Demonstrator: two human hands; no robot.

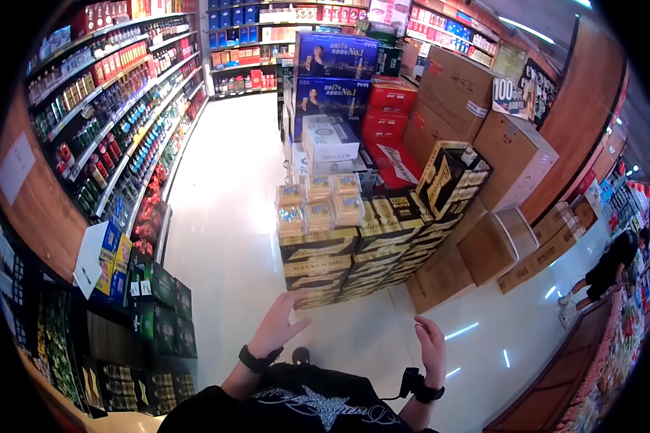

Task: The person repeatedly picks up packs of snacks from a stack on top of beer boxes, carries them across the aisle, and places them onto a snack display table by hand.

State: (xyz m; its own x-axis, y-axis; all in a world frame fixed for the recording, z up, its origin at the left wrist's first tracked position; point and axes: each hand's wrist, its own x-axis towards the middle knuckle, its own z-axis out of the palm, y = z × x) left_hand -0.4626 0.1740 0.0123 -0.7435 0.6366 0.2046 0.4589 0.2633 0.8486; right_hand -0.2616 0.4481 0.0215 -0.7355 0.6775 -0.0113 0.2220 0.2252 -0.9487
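My left hand [278, 323] is held out in front of my body, thumb and fingers apart, with nothing in it. Its fingertips point at the nearest stack of black-and-gold Budweiser cartons [316, 268]; whether they touch cannot be made out. On top of that stack sits a pack of yellow-topped items [319, 204] in clear wrap. My right hand [431, 350] hangs over the floor to the right, fingers loosely bent and apart, holding nothing. Nearest to it stand brown cardboard boxes [440, 278]. Dark bands circle both wrists.
Shelves of bottles and cans [115, 144] line the left side, with green cartons [162, 321] below. Blue cartons [332, 97], white boxes [330, 137] and red cartons [390, 130] are stacked behind the Budweiser. Another person [607, 270] is at far right. The pale floor [231, 166] is shiny.
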